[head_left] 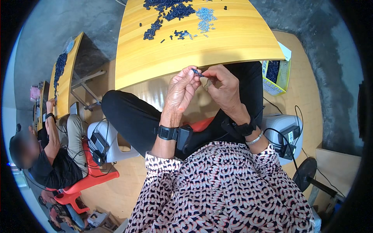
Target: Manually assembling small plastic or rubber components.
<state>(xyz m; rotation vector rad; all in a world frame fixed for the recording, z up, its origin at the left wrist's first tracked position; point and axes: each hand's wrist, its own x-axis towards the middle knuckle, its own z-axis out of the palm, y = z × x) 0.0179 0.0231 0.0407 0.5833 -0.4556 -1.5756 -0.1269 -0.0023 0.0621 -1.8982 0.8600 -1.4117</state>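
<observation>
Piece (pixel 197 72), small, dark, slender

Both hands (pixel 181 88) close together, fingertips (pixel 190 72) pinched, forearms (pixel 162 148) angled inward.

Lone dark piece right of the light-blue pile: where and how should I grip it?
I'd pinch the lone dark piece across its middle, from above and right: it lies apart, with the light-blue pile to its left. Finer shape is too small to tell.
</observation>
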